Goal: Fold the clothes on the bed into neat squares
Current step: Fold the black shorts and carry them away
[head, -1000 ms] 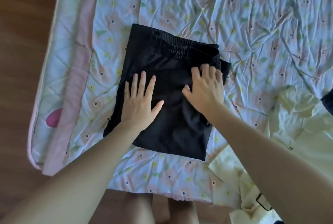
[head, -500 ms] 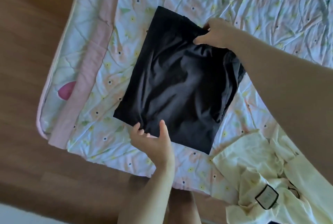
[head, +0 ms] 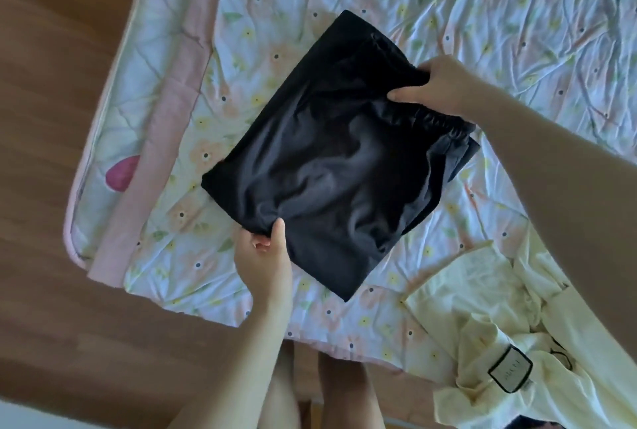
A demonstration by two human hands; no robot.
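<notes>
A black folded garment (head: 331,166) with an elastic waistband lies as a tilted rectangle on the floral bedsheet (head: 482,15). My left hand (head: 263,258) grips its near left edge, thumb on top and fingers underneath. My right hand (head: 437,85) pinches the far right edge at the waistband. The cloth sags and wrinkles between the two hands.
A pale yellow garment (head: 489,318) with a black-framed label lies crumpled at the bed's near right corner. The pink-edged quilt border (head: 148,139) runs down the left side, with wooden floor (head: 51,118) beyond it. My legs (head: 310,390) stand at the bed's near edge.
One second ago both hands pressed flat on the black garment. They then took hold of opposite edges, and the garment now sits more turned and lower right in the frame.
</notes>
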